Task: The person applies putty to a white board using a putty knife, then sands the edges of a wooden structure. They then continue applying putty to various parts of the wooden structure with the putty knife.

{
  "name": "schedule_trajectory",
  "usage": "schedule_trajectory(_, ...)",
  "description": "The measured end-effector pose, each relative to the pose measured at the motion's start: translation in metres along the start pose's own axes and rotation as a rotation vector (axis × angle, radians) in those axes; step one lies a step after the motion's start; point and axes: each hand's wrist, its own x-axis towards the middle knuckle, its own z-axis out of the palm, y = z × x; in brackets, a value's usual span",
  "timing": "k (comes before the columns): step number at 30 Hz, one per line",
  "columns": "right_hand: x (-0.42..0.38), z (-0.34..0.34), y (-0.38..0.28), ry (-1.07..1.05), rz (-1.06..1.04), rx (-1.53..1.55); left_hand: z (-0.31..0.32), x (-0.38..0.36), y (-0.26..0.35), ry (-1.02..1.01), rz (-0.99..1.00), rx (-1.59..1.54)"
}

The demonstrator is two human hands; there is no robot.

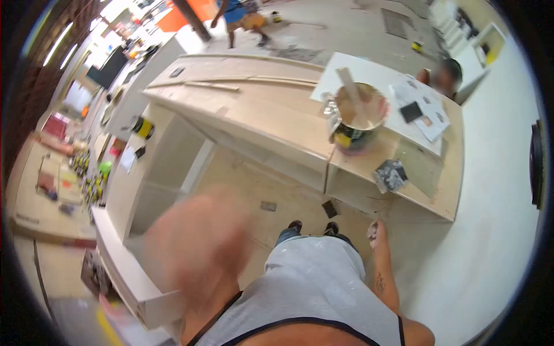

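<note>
My left hand (pixel 199 245) is raised close to the camera and smeared by motion, so its fingers cannot be made out. It is in front of the open cabinet frame. My right hand (pixel 374 233) hangs low at my side, near the front of the wooden cabinet (pixel 274 118). Its fingers are curled, and what they hold, if anything, is too small to name. On the cabinet top stands an open paint bucket (pixel 355 135) with a flat stick (pixel 349 86) upright in it. A crumpled grey-and-black piece (pixel 390 175) lies close to the front edge.
A white board (pixel 340 72) and a paper sheet with a dark square pad (pixel 411 112) lie on the cabinet. Thin wood strips (pixel 213 86) lie further left. Dark flat pieces (pixel 329 209) are on the floor. One person (pixel 239 17) walks behind; another (pixel 447 78) is beyond the cabinet.
</note>
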Motion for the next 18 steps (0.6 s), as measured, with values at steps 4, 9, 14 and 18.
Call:
schedule_trajectory(4, 0.091, -0.083, 0.088, -0.212, 0.099, -1.535, -0.068, -0.084, -0.081, 0.145, 0.399, -0.441)
schedule_trajectory(9, 0.113, -0.009, 0.082, -0.953, -0.160, -2.055, -0.106, -0.131, -0.113, 0.354, 0.352, -0.056)
schedule_trajectory(14, 0.156, 0.108, 0.093, -0.566, -0.097, -1.603, -0.132, -0.146, -0.143, 0.531, 0.180, 0.199)
schedule_trajectory(18, 0.174, 0.184, 0.091, -0.418, -0.051, -1.324, -0.139, -0.153, -0.176, 0.671, 0.062, 0.340)
